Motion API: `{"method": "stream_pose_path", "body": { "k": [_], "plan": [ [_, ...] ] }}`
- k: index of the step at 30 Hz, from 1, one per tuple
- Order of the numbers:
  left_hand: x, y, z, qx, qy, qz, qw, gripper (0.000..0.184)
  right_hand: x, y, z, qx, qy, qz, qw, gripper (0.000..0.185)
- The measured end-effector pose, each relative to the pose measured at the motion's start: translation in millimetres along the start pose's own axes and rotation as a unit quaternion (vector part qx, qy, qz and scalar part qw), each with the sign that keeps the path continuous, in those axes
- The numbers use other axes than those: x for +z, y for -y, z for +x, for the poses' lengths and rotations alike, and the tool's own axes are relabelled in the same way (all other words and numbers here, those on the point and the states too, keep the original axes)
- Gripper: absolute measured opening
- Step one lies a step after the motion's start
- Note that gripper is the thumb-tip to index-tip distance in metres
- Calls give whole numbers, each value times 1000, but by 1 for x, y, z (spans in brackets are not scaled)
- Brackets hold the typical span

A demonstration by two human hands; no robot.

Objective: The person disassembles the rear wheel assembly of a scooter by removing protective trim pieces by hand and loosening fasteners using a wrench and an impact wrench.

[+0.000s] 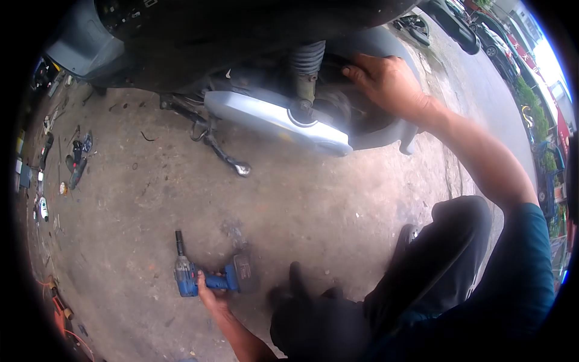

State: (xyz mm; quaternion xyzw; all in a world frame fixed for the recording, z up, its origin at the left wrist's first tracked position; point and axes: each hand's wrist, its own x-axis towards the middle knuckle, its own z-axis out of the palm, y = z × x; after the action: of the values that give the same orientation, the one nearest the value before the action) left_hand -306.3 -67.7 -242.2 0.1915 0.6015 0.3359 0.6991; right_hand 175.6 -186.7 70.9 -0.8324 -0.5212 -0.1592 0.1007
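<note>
My left hand (212,294) is closed round the handle of a blue cordless impact wrench (199,279). A long dark socket (179,242) points from the wrench's nose toward the scooter, and its battery faces my knee. The wrench is held low over the concrete. My right hand (389,84) rests at the scooter's rear wheel (362,111), fingers bent over its edge and partly hidden, thumb inward. Beside the wheel are a silver cover (271,117) and a shock absorber (306,78) with a ribbed boot.
The scooter's dark body (223,42) spans the top. A stand or lever (223,154) sticks out below it. Hand tools (77,161) and small parts lie along the left floor. My bent knee (461,220) is at the right. Parked vehicles (491,45) stand beyond the road.
</note>
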Motion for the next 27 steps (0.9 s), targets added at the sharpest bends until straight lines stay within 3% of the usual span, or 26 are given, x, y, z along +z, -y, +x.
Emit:
{"method": "stream_pose_path", "body": {
  "k": [2,5,9,11,13,15,19,20,23,27],
  "plan": [
    [-32,5,13,-2,-51,173,984,37,1,-3,-4,9,2,4,1000,26],
    [-29,-30,-16,45,-64,499,863,30,1,-1,-7,53,-22,67,996,27],
    [61,-76,-68,314,18,339,887,17,14,-14,-16,6,-115,169,979,19],
    [119,-86,-95,354,44,349,867,13,14,-18,-18,-7,-119,177,977,17],
    [159,-80,-110,393,139,333,846,14,16,-20,-20,-18,-116,174,978,16],
    [195,-66,-127,334,214,278,875,16,15,-24,-20,-29,-106,151,982,17],
    [263,-22,-110,434,246,224,838,18,17,-23,-20,-6,-74,121,990,21],
    [281,-15,-107,436,258,198,839,18,12,-12,-23,39,-38,165,985,24],
    [327,-3,-106,443,293,130,837,17,19,-19,-22,42,-44,182,981,26],
    [364,-1,-104,546,214,181,789,23,17,-12,-21,91,-37,165,981,27]
  ]
}}
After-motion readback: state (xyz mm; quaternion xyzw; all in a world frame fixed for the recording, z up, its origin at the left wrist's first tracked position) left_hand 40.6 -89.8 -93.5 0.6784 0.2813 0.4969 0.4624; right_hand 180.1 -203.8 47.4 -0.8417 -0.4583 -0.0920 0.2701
